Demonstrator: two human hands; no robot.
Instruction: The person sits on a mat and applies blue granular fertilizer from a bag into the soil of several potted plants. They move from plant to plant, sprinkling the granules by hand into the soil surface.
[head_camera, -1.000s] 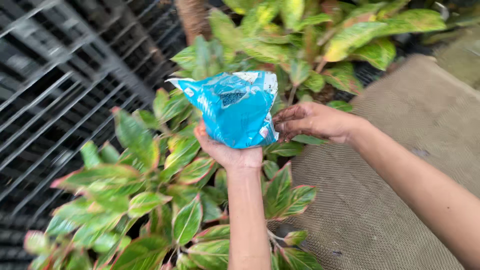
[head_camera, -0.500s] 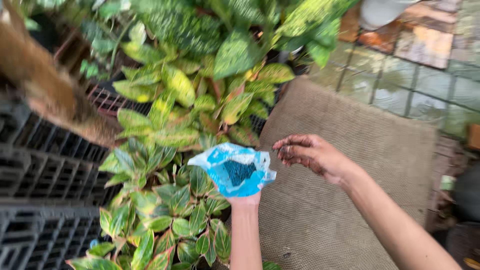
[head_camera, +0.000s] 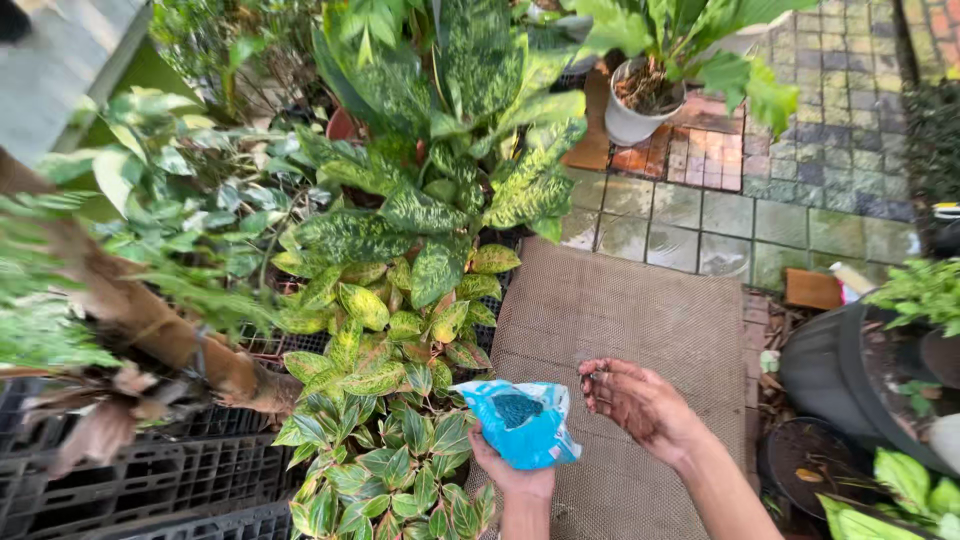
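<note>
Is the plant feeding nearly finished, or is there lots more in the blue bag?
Done: the blue bag is already open, with dark granules showing inside. In hand: the left hand holds the bag from below, and the right hand hovers beside it, a few dark bits on its fingertips. Left: the bag looks fairly full, and no granules show on the leafy potted plants.

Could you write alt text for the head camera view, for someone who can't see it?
Seen from above, a person's left hand holds an open blue bag of dark granules, while the right hand hovers beside it with fingers cupped. Below lie a brown mat and variegated leafy plants; a white pot stands on wet paving behind.
</note>
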